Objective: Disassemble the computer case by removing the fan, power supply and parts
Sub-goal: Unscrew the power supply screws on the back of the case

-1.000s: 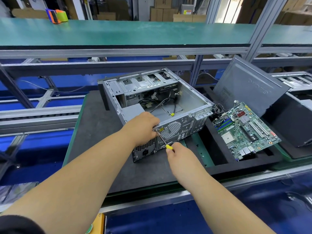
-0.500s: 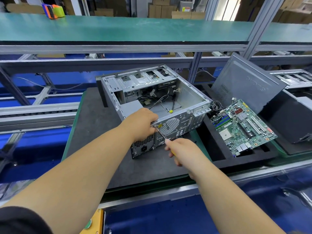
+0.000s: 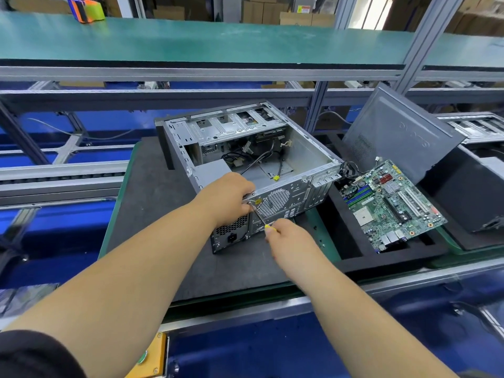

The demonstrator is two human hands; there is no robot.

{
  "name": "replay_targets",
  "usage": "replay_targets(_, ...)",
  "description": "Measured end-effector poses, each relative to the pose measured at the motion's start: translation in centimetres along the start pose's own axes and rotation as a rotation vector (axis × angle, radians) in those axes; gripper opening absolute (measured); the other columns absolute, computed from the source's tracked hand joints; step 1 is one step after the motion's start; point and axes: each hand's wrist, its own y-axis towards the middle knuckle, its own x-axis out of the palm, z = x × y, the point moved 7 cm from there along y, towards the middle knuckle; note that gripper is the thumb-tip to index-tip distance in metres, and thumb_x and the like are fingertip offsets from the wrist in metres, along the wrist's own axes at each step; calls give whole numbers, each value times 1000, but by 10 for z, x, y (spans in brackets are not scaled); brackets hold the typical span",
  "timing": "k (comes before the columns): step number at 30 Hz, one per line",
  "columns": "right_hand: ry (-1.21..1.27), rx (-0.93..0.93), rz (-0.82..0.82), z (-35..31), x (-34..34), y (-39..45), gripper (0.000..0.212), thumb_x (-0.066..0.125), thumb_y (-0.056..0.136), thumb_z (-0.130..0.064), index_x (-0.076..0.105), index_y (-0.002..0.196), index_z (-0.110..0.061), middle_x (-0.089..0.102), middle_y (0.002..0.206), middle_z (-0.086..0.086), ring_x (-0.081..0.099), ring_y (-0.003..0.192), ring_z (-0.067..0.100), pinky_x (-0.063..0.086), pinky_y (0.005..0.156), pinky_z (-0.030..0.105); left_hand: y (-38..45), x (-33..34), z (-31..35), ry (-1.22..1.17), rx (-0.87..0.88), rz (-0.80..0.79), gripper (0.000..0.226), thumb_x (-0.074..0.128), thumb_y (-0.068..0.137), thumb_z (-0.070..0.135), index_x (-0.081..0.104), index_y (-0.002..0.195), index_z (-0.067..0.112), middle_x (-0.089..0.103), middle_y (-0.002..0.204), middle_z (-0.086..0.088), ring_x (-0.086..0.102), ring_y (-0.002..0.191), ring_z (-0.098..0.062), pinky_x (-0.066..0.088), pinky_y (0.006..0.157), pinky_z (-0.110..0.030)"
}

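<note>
An open grey computer case (image 3: 308, 148) lies on its side on a dark foam pad (image 3: 152, 208), rear panel towards me. Loose black cables (image 3: 259, 159) lie inside it. The power supply (image 3: 231, 233) sits in the near left corner, its socket facing me. My left hand (image 3: 229, 199) grips the top rear edge of the case above the power supply. My right hand (image 3: 289, 242) holds a yellow-handled screwdriver (image 3: 259, 215), whose tip meets the rear panel beside the round fan grille (image 3: 274, 201).
A green motherboard (image 3: 390, 203) lies in a black foam tray (image 3: 351, 249) to the right. A grey side panel (image 3: 395, 132) leans behind it. Another dark case (image 3: 471, 192) stands at far right. A green shelf (image 3: 191, 42) runs overhead, metal rails to the left.
My right hand has shifted slightly along the screwdriver handle while the tip stays at the same spot on the rear panel. My left hand keeps its grip on the case.
</note>
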Motion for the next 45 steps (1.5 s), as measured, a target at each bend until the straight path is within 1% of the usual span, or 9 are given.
replay_targets(3, -456, -145, 128, -14, 5, -6, 16, 36, 105, -32, 42, 106, -17, 64, 99, 5, 62, 94, 31, 32, 62, 32, 0, 0, 0, 0, -6, -4, 31, 66, 88, 37, 43, 76, 20, 46, 86, 3, 43, 92, -19, 45, 75, -38)
replay_targets(9, -673, -253, 153, -15, 5, 2, 19, 39, 105, -29, 38, 119, -16, 52, 76, -1, 57, 77, 26, 27, 49, 28, 0, 1, -1, 16, -40, -32, 39, 67, 87, 42, 37, 71, 24, 41, 81, 7, 41, 87, -17, 45, 77, -39)
replay_targets(16, 602, 382, -577, 24, 17, 14, 43, 48, 99, -41, 64, 79, -7, 62, 68, 7, 36, 39, 12, 30, 43, 21, 0, 0, 2, 17, -56, -47, 30, 66, 87, 40, 52, 81, 14, 52, 91, 0, 46, 96, -20, 45, 84, -43)
replay_targets(20, 893, 474, -782, 25, 27, 11, 42, 42, 102, -40, 53, 71, -13, 52, 65, 3, 35, 42, 11, 31, 47, 21, -1, -1, 4, 16, -57, -53, 29, 67, 87, 38, 54, 82, 12, 52, 91, -2, 47, 95, -21, 44, 85, -43)
replay_targets(26, 769, 400, -612, 28, 35, 11, 41, 43, 103, -44, 45, 71, -19, 30, 51, -5, 23, 36, 10, 26, 40, 23, -2, -3, 3, 21, -71, -52, 32, 65, 88, 39, 44, 75, 18, 48, 88, 0, 45, 95, -20, 45, 82, -42)
replay_targets(31, -331, -26, -113, 12, 7, 21, 33, 38, 104, -43, 44, 87, -16, 51, 79, 1, 50, 74, 24, 32, 61, 32, 0, 1, -2, 14, -58, -36, 37, 65, 88, 40, 37, 70, 25, 41, 82, 5, 42, 91, -19, 39, 70, -34)
replay_targets(35, -656, -67, 126, -2, 7, 12, 21, 40, 105, -38, 46, 104, -17, 60, 95, 1, 58, 85, 23, 18, 47, 29, 0, 1, -3, 2, -23, 8, 37, 66, 88, 40, 39, 69, 22, 40, 78, 6, 42, 85, -18, 40, 66, -34)
replay_targets(40, -633, -33, 119, -6, 10, 15, 25, 43, 103, -39, 49, 104, -15, 63, 110, 6, 61, 100, 28, 33, 63, 31, 1, 0, -1, 2, 5, 14, 42, 66, 88, 40, 35, 66, 22, 41, 76, 4, 43, 84, -20, 42, 70, -37)
replay_targets(45, 98, 124, -161, 13, 5, 17, 36, 53, 96, -46, 57, 82, -13, 57, 76, 4, 47, 51, 15, 34, 50, 26, 2, 1, -3, 4, -10, 16, 38, 67, 87, 40, 41, 70, 19, 46, 81, 0, 43, 86, -20, 45, 74, -40)
